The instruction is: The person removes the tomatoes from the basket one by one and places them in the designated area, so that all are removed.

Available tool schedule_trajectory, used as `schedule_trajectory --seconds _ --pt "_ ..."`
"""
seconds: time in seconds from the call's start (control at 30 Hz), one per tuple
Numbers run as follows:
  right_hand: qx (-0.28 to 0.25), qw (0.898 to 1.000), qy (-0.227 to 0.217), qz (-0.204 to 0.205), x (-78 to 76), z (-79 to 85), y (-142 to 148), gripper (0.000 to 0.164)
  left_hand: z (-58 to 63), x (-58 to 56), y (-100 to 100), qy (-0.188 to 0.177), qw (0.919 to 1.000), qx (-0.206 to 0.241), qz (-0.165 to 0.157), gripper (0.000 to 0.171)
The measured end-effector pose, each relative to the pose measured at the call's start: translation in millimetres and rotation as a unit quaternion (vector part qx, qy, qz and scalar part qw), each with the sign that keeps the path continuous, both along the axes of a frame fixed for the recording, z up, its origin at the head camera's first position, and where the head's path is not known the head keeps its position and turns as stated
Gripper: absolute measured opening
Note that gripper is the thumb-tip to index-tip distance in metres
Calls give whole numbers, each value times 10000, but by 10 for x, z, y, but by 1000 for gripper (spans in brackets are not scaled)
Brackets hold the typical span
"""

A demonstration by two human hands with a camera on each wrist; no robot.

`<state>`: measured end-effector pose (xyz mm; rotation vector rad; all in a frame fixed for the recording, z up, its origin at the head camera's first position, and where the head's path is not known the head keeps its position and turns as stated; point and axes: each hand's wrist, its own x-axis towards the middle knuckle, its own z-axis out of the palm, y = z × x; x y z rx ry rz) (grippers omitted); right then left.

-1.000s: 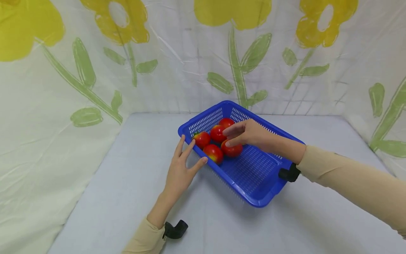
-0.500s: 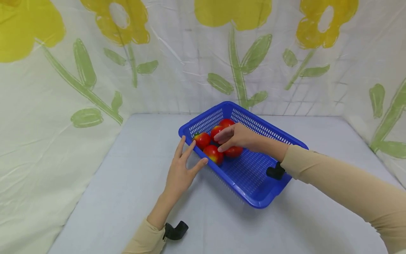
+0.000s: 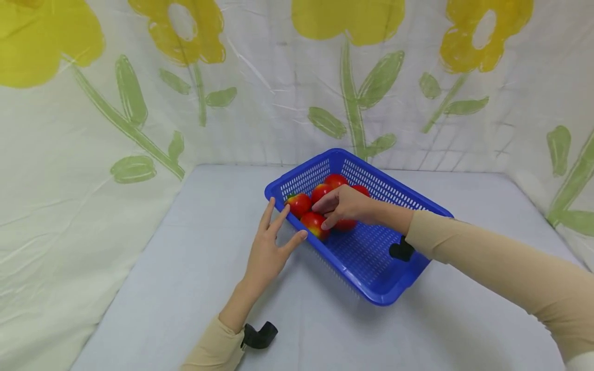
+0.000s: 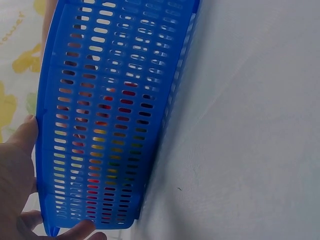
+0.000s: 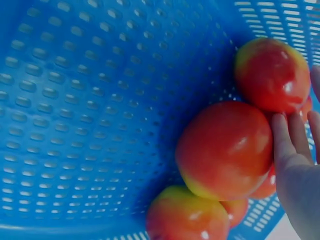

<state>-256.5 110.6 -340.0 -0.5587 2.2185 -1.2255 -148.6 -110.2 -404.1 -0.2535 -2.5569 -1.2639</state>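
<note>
A blue slotted plastic basket (image 3: pixel 344 269) stands aslant on the table with several red tomatoes, some tinged yellow, at its far left end. My left hand (image 3: pixel 265 253) spreads its fingers against the left end of the rim; in the left wrist view, its thumb (image 4: pixel 28 131) touches the rim. Inside the basket, my right hand (image 3: pixel 349 205) reaches down among the tomatoes, fingers slightly bent. Its thumb lies by the front tomato (image 3: pixel 312 221). In the right wrist view, fingertips (image 5: pixel 283 131) lie beside a large tomato (image 5: pixel 225 150). The hand partly hides the tomatoes behind it.
A pale cloth covers the table (image 3: pixel 195 247) around the basket. Behind rises a white curtain (image 3: pixel 260 118) printed with yellow flowers. Black cameras sit on the left wrist (image 3: pixel 261 335) and the right wrist (image 3: pixel 401 251).
My right hand has moved left and slightly lower among the tomatoes, uncovering one at the far side behind it. My left hand stays at the rim. The view has shifted slightly.
</note>
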Motion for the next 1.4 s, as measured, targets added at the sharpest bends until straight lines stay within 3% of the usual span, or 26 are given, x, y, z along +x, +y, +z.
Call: schedule_trajectory --seconds 0.23,0.47,0.87,1.4 --pt "299 9987 237 347 -68 -29 -61 53 -8 -10 4 95 10000 22 -8 77" --pt "358 9964 183 745 -84 -49 -58 58 -20 -2 3 61 10000 44 -3 77" --pt "811 9874 1028 887 -27 -65 -111 61 -12 6 4 74 9998 149 -52 76" --pt "773 9859 1164 920 -70 -112 -91 60 4 22 5 9 10000 67 -37 75"
